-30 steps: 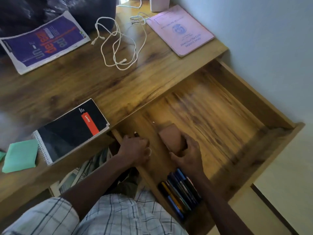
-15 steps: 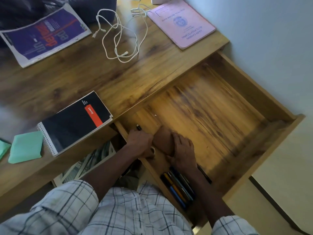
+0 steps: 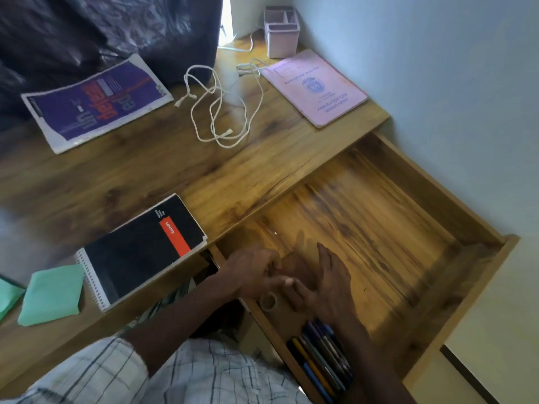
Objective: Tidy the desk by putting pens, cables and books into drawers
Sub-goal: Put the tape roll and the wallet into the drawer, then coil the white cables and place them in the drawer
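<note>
Desktop of brown wood grain (image 3: 145, 176) carries the books and the cable, and its wide wooden drawer (image 3: 431, 182) stands pulled out at the right. A purple softcover book (image 3: 96, 103) lies at the far left, its large red and white title upside down and not clear enough to read. A black spiral-bound notebook (image 3: 140, 249) with a red label sits at the near edge; the white word on the label is too small to read. A pink exercise book (image 3: 315, 86) by the wall shows a round crest and the word "POLYTECHNIC", upside down. A tangled white cable (image 3: 221, 109) lies between the purple and pink books. Inside the drawer, the right hand (image 3: 329, 281) lies flat with straight fingers against a small brown block (image 3: 297, 266). The left hand (image 3: 256, 272) is blurred, so I cannot tell its grip. Blue, yellow and dark pens (image 3: 320, 360) lie bundled in the near corner, and a small clear tape roll (image 3: 268, 301) sits below the hands.
</note>
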